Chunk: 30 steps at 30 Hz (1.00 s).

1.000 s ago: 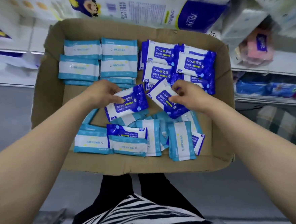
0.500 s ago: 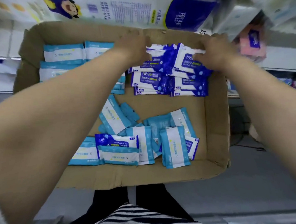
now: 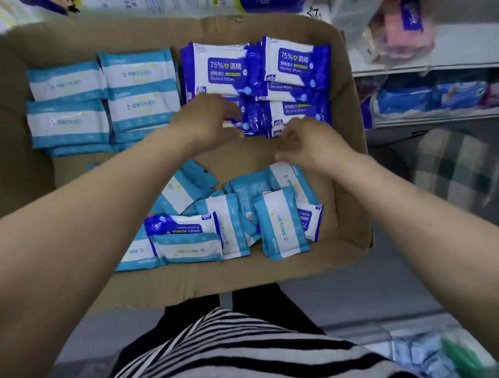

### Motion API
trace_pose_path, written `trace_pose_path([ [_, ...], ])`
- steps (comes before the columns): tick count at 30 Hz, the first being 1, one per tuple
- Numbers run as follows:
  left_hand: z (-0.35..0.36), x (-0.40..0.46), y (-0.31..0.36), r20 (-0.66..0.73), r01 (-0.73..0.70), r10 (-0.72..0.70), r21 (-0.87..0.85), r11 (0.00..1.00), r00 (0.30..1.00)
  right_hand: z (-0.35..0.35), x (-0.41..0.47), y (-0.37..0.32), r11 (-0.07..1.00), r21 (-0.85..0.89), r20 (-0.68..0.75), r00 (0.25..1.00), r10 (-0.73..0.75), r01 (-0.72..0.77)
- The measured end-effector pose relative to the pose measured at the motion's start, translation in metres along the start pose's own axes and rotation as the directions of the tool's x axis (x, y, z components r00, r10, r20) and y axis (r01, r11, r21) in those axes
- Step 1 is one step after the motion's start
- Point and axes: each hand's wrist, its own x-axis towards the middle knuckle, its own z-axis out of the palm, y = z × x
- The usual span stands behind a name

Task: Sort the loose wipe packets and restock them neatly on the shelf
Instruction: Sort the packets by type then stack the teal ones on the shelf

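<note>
So, roughly halfway by the look of it. Inside the cardboard box (image 3: 20,181), the far half is sorted: light-blue packets (image 3: 103,101) stacked in tidy rows at the far left, dark-blue alcohol wipe packets (image 3: 257,79) stacked at the far right. Both groups lie flat, long axes running left to right, and the printing on the dark-blue ones reads upright from the near side.

The near half is the work left: a loose pile (image 3: 229,219) of mostly light-blue packets lying every which way. Some stand with their long axis running near to far, one is tilted on a diagonal, and a dark-blue packet (image 3: 183,224) lies left to right with its print upside down. None of it is on the shelf (image 3: 429,68) at the right yet, as far as I can see.

The left hand (image 3: 208,123) hovers at the near edge of the dark-blue stack, fingers curled, blurred; whether it pinches a packet I cannot tell. The right hand (image 3: 307,143) sits just beside it, fingers loosely bent and holding nothing that I can see.
</note>
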Motion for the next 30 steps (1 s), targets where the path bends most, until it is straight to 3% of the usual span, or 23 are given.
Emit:
trace_pose_path([
  [3, 0.020, -0.028, 0.017, 0.278, 0.017, -0.032, 0.056, 0.998, 0.960, 0.030, -0.034, -0.001, 0.987, -0.060, 0.371, 0.915, 0.160, -0.148],
  [6, 0.047, -0.045, 0.022, 0.448, 0.044, -0.043, 0.007, 0.999, 0.893, 0.052, -0.053, 0.008, 0.973, 0.017, 0.332, 0.919, 0.212, -0.230],
  [10, 0.069, -0.058, 0.013, 0.343, 0.060, -0.065, 0.025, 0.998, 0.937, 0.047, -0.055, 0.014, 0.871, 0.373, 0.257, 0.938, 0.233, -0.319],
  [15, 0.052, -0.065, -0.001, 0.239, 0.112, -0.067, -0.183, 0.977, 0.969, 0.028, -0.046, 0.012, 0.707, 0.621, 0.233, 0.941, 0.244, -0.338],
  [17, 0.034, -0.068, -0.011, 0.158, 0.199, -0.155, -0.317, 0.927, 0.975, 0.022, -0.043, 0.005, 0.606, 0.725, 0.265, 0.945, 0.192, -0.327],
  [20, 0.015, -0.073, -0.035, 0.041, 0.330, -0.357, -0.491, 0.807, 0.933, 0.019, -0.034, -0.011, 0.537, 0.795, 0.237, 0.960, 0.152, -0.281],
  [23, 0.005, -0.088, -0.063, -0.045, 0.358, -0.468, -0.582, 0.730, 0.882, 0.021, -0.025, -0.029, 0.495, 0.840, 0.203, 0.975, 0.096, -0.223],
  [26, 0.005, -0.107, -0.083, -0.059, 0.333, -0.485, -0.653, 0.680, 0.873, 0.027, -0.018, -0.048, 0.411, 0.887, 0.202, 0.977, 0.066, -0.211],
  [30, 0.030, -0.130, -0.105, 0.025, 0.429, -0.592, -0.713, 0.555, 0.806, 0.049, -0.009, -0.058, 0.267, 0.911, 0.285, 0.948, 0.146, -0.315],
])
